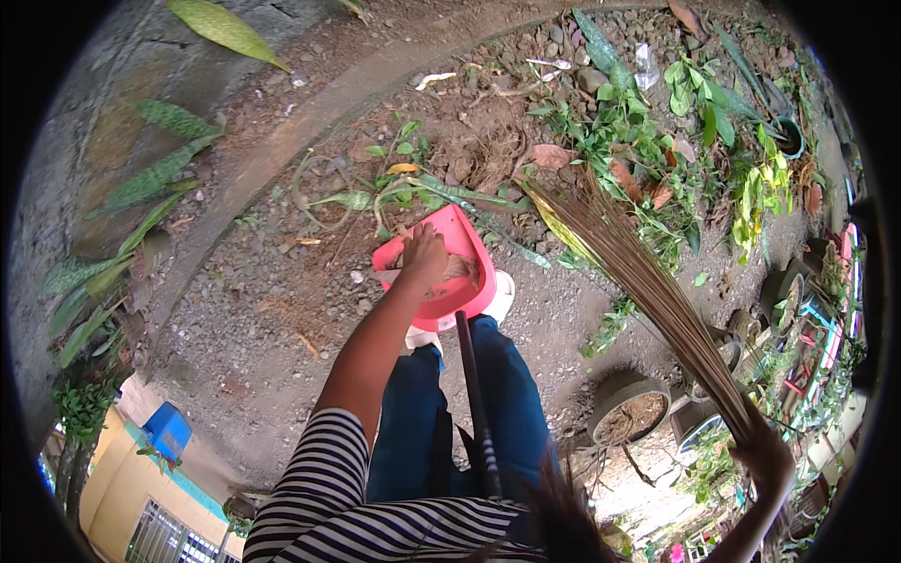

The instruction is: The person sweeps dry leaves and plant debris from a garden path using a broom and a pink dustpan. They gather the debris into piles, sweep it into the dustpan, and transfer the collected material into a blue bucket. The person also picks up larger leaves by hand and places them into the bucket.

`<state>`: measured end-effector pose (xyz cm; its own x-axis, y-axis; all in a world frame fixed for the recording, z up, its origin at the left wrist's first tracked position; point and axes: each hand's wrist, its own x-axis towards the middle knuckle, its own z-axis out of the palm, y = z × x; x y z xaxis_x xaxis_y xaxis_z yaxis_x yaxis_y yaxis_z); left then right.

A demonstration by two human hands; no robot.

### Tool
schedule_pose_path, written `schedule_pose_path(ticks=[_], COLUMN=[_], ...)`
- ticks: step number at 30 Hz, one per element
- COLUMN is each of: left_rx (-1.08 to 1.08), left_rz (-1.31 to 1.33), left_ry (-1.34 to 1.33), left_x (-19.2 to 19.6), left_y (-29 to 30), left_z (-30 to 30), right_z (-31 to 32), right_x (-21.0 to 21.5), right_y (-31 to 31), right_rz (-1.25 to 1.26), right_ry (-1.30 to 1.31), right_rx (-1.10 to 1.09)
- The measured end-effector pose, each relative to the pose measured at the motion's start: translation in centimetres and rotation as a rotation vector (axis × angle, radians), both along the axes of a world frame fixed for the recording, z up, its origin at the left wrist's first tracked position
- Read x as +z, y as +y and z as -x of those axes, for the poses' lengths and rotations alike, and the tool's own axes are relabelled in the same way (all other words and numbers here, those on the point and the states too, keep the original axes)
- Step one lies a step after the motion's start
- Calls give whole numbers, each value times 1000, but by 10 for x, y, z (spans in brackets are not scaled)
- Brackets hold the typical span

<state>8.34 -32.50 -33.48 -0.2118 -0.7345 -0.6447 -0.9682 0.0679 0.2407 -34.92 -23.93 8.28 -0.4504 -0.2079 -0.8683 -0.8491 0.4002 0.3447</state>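
Observation:
My left hand (425, 255) reaches down into a red dustpan (460, 228) on the ground in front of my shoes. Its fingers are bent among brown dry litter (460, 269) in the pan; what they grip is hidden. From the pan a long dark handle (474, 394) rises toward my body, between my legs. Out to the right, my right hand (765, 460) is wrapped round the bound end of a stick broom (657, 281). The broom slants up and left, its spread tips over green leaves and a yellow-edged leaf (563, 225).
Cut green plants (610, 122) and dry leaves lie on the soil ahead. A curved concrete edge (272, 155) runs across the left and far side. Potted soil stands in a round planter (631, 413) at the right. A blue bin (167, 430) is at the lower left.

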Motion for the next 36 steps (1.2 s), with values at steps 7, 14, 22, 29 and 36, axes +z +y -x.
schedule_pose_path(ticks=[7,14,22,29,36], left_rx=[-444,-484,-407,-164,-92], left_rz=[36,-91,-91,-23,271], left_ry=[-290,-326,-126,32,256], left_x=[-133,-177,-100,51,176], left_y=[-58,-62,-46,-46,-53], left_z=[32,34,-3,-46,-83], right_z=[29,42,6,-7,-34], right_x=[-23,-23,-40,-34,-21], right_y=[41,69,60,85,145], right_rz=[-168,-270,-64,89,248], right_ry=[4,-8,30,-25,-130], right_rx=[-205,-138,-171,-370,-240])
